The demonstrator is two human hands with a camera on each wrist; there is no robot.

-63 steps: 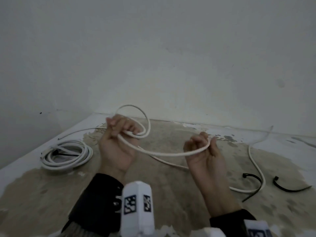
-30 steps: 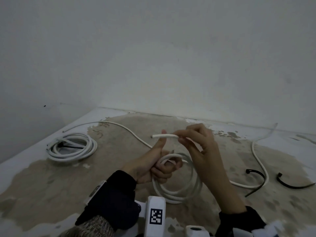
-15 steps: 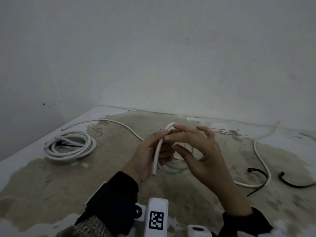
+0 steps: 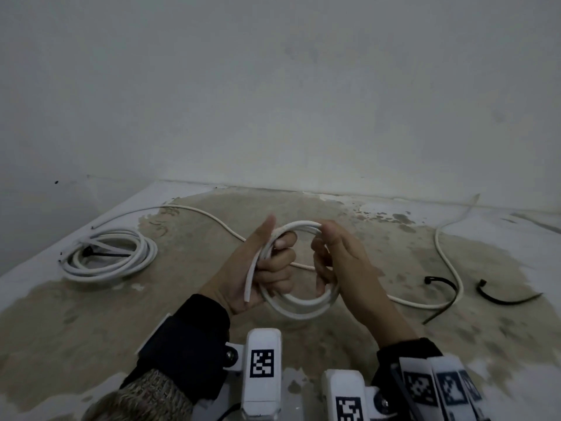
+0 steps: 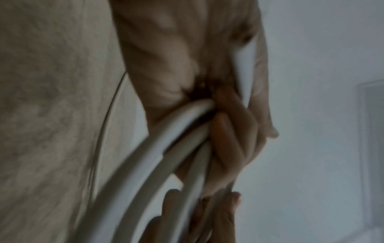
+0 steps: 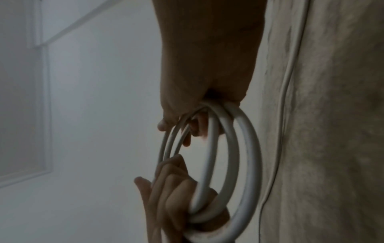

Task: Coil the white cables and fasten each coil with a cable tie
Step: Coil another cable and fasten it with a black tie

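Note:
A white cable coil (image 4: 299, 306) of a few loops hangs between both hands above the floor. My left hand (image 4: 264, 265) grips its left side, fingers curled round the strands, thumb up; the cable's free end (image 4: 247, 294) lies along the palm. My right hand (image 4: 337, 259) grips the coil's right side, fingers through the ring. The left wrist view shows strands (image 5: 166, 139) under curled fingers (image 5: 234, 131). The right wrist view shows the coil (image 6: 247, 164) hanging from the right hand (image 6: 207, 98). Two black cable ties (image 4: 443, 284) (image 4: 504, 297) lie on the floor to the right.
A finished white coil (image 4: 106, 258) bound with a black tie lies at the left. Two loose white cables (image 4: 197, 212) (image 4: 449, 262) run across the stained floor (image 4: 91, 314), one behind the hands, one at the right. A pale wall (image 4: 273, 101) stands behind.
The last length of cable has been wound in, and the free end now lies in the left palm. The right hand moved from pinching the end to gripping the coil's right side.

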